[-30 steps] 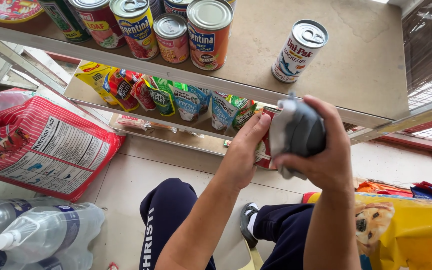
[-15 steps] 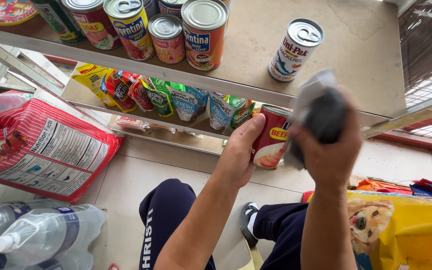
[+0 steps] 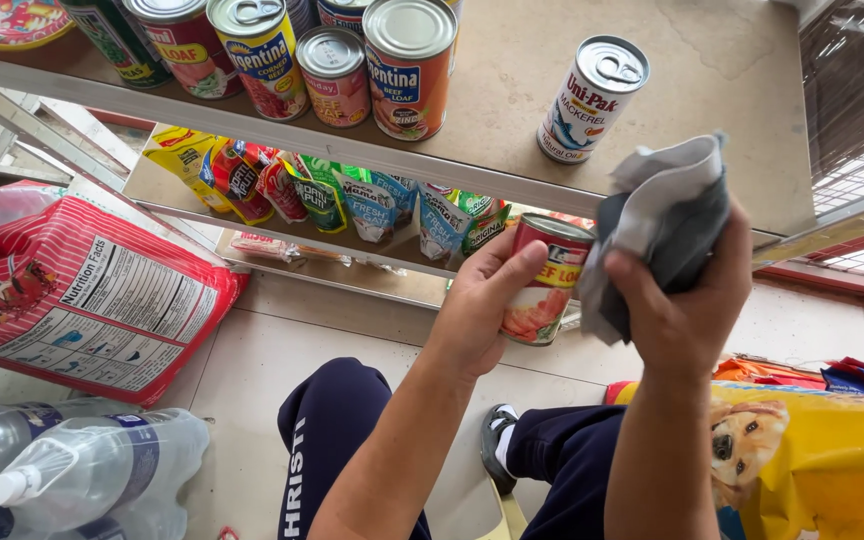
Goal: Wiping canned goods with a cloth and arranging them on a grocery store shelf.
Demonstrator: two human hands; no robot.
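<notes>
1. The left hand (image 3: pixel 482 300) grasps a small red-labelled metal can with a silver lid (image 3: pixel 544 280), thumb across its front and fingers wrapped behind; its grip is clenched on the can.
2. The can hangs in the air just below the front edge of the pale stone shelf (image 3: pixel 512 90), tilted a little, its long axis running from the lid at upper right to the base at lower left.
3. The right hand (image 3: pixel 687 300) is clenched on a crumpled grey cloth (image 3: pixel 667 215), which bunches up above the fingers.
4. The cloth sits immediately to the right of the can, its lower folds touching or nearly touching the can's side; which of the two cannot be told. From the cloth, the can lies to the left and slightly lower.
5. On the shelf above the can stands a lone blue-and-white fish can (image 3: pixel 592 100); further left along the shelf is a cluster of taller tins (image 3: pixel 372 60).
6. Under the shelf, left of the can, a row of colourful sachets (image 3: pixel 332 195) hangs; a red-and-white sack (image 3: pixel 82 290) and clear plastic water bottles (image 3: pixel 82 470) lie on the floor beyond.
</notes>
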